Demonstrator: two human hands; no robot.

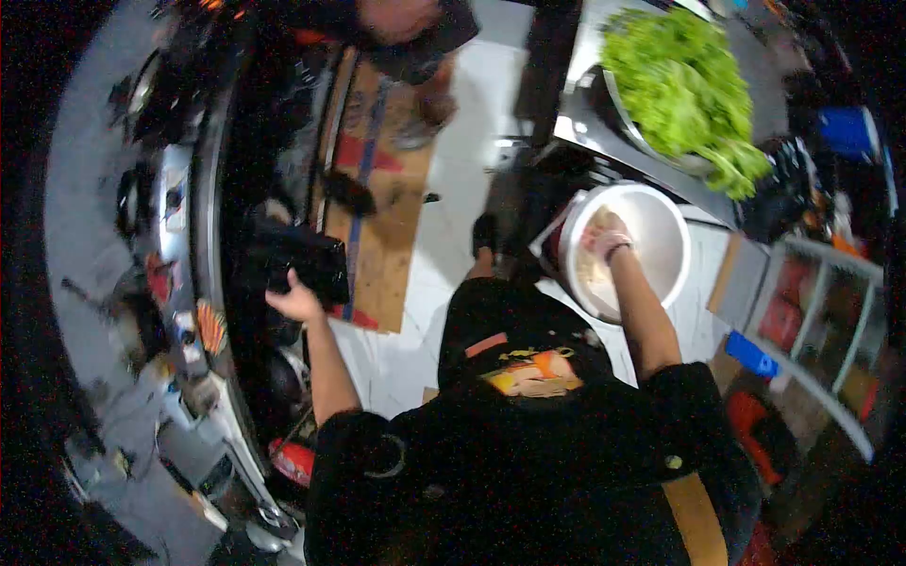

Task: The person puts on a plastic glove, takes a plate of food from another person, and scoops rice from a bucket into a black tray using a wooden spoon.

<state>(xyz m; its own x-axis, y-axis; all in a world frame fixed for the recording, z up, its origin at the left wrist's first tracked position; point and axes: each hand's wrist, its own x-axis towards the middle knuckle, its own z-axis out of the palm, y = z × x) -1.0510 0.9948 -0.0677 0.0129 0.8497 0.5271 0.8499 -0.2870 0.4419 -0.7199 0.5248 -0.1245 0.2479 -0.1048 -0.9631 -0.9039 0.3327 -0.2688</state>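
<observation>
Head view, left grip: the left grip [294, 300] reaches out to the left side of the scene, arm bare below a black sleeve. It rests against the near lower edge of a dark box [302, 259].
Left grip state: the fingers touch the dark box, but the blur hides whether they close round it, so I cannot tell.
Dark box: it sits just beyond the left grip, against the dark front of the long unit on the left.
Right grip: the right grip [609, 236] is down inside a white bucket [665, 236], at its left inner side, with a dark band on the wrist.
Right grip state: the fingers lie on the pale contents [595, 278]; open or closed cannot be told.
White bucket: it is round and stands on the floor at right of centre. The pale contents lie in its near left part and the rest of the inside is bare white.
Metal bowl: a metal bowl [630, 132] stands on the table [580, 118], far right beyond the white bucket, heaped with green leaves [679, 85].
Floor: a cardboard sheet [382, 236] lies between the two grips.
Other person: another person [415, 33] stands at the far edge, well apart from both grips.
Right edge: a shelf rack [830, 321] stands there with a blue thing [753, 354] beside it.
</observation>
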